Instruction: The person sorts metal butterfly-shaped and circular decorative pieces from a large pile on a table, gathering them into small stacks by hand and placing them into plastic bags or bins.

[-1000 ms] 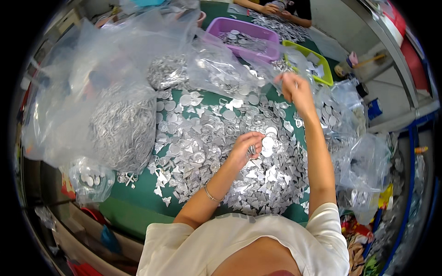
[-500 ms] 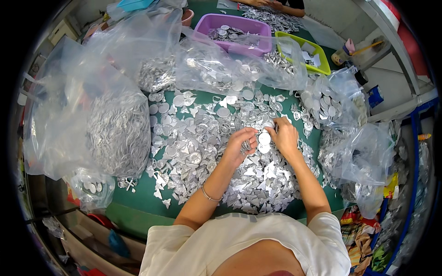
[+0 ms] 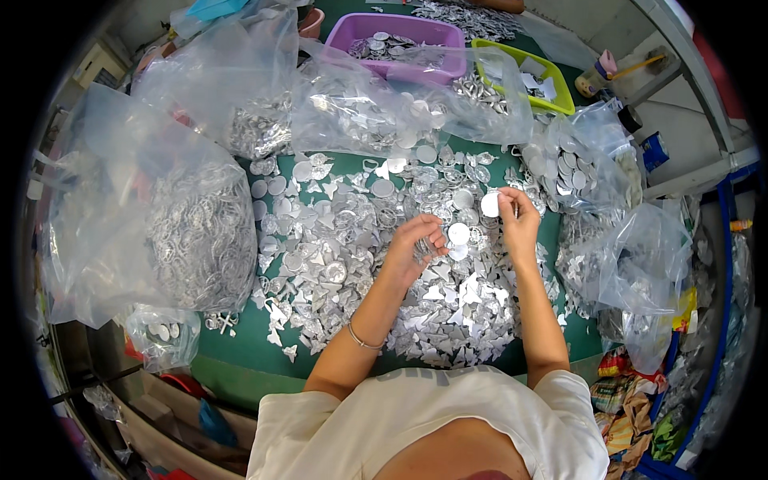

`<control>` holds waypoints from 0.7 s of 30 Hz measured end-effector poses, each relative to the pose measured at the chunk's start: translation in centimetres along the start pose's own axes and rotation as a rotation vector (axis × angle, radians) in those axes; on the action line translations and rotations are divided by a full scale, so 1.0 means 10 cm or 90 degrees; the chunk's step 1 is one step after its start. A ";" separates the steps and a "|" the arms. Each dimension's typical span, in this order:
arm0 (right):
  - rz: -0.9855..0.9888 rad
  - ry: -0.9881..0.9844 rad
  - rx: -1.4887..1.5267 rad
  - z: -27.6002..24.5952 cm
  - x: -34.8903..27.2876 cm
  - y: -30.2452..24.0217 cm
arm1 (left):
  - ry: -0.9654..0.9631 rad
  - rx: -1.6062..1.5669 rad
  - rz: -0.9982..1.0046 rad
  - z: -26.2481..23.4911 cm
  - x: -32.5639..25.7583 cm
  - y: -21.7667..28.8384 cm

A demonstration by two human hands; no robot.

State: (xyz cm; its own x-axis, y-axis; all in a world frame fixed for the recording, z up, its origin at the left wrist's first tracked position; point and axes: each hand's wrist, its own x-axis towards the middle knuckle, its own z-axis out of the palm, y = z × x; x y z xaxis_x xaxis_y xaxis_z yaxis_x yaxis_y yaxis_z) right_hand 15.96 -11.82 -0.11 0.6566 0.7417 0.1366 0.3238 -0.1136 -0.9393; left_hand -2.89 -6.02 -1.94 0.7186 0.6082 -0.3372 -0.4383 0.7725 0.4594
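Between the thumb and fingers of my right hand (image 3: 522, 222) is a flat round silver disc (image 3: 490, 205), held over the far right part of the pile. My left hand (image 3: 410, 250) hovers over the middle of the pile with its fingers curled. Something silvery shows at its palm, too small to make out. Just right of those fingertips lies another pale round disc (image 3: 458, 234). Under both hands spreads a heap of small silver metal pieces (image 3: 320, 280), some round, some pointed and flat, on a green tabletop (image 3: 228, 352).
A large clear bag of silver pieces (image 3: 200, 240) stands at the left. More filled bags line the back and right, including a bag of discs (image 3: 572, 172). Behind them are a purple basin (image 3: 396, 24) and a lime-green tray (image 3: 552, 100). A metal frame (image 3: 696, 176) rises at the right.
My right hand has moved right and slightly away from my left hand, lifting a round disc off the pile. The left hand stays nearly in place. The view has shifted slightly.
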 end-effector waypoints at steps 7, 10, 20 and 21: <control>0.485 -0.244 0.863 -0.20 -0.10 -0.07 | -0.018 0.014 -0.003 -0.02 0.02 0.01; 0.544 -0.153 0.863 -0.14 -0.16 -0.32 | -0.021 0.018 -0.005 -0.02 0.01 0.02; -0.217 -0.272 -0.343 0.07 -0.30 -0.22 | -0.029 -0.023 0.002 -0.01 0.01 0.01; -0.188 -0.293 -0.416 0.12 -0.34 -0.28 | -0.026 -0.024 0.001 -0.01 0.00 0.02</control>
State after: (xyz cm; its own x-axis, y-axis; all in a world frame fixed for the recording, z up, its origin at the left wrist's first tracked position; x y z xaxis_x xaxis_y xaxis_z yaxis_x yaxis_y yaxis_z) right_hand 11.97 -13.21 1.69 0.1864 0.9797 0.0736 0.8593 -0.1263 -0.4956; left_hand -2.98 -5.83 -1.92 0.7393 0.6015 -0.3026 -0.4584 0.7788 0.4281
